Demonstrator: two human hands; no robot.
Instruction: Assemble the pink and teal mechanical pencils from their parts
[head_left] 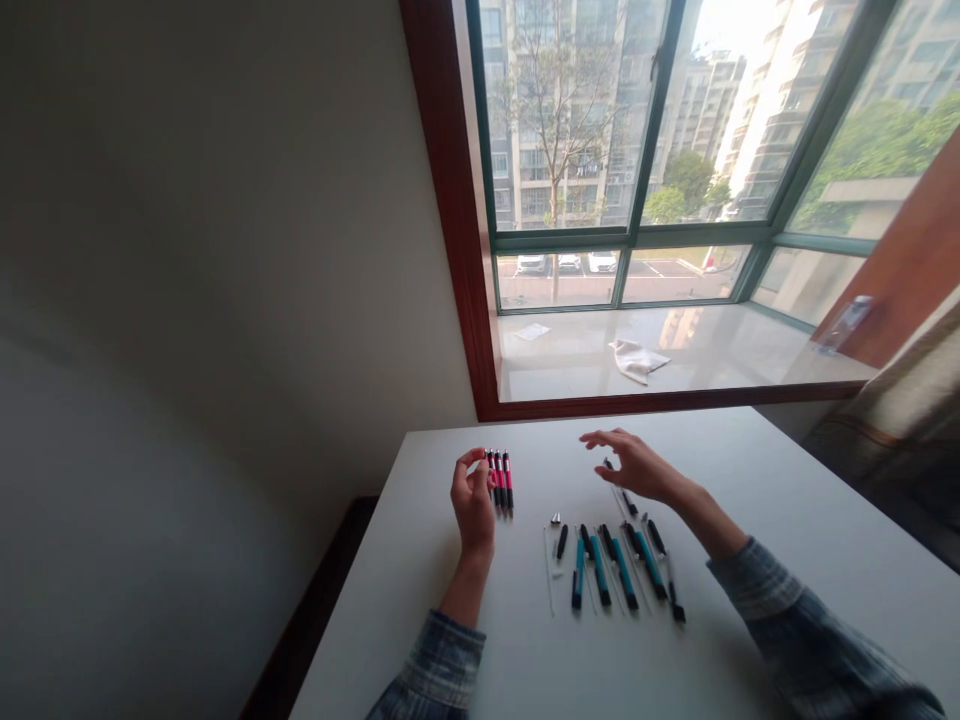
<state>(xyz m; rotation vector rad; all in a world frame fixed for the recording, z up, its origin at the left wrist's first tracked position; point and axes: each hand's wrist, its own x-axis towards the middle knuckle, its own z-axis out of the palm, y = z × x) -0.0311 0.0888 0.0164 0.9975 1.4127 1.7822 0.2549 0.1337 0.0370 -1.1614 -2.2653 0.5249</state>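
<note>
My left hand (471, 500) hovers over the white table (787, 520), fingers curled, thumb and forefinger nearly touching, right beside three pink-and-black pens (501, 480) lying side by side. Nothing shows between its fingers. My right hand (636, 463) floats palm down with fingers spread above a small black pen part (627, 500). Below both hands lies a row of several teal-and-black pen barrels (611, 570) with thin refills (548, 585), a small silver tip (556, 519) and black pieces.
A wide window sill (697, 350) behind the table holds a crumpled white cloth (637, 360) and a scrap of paper (532, 331). A clear bottle (844, 323) stands at the right by an orange wall. The plain wall is at left.
</note>
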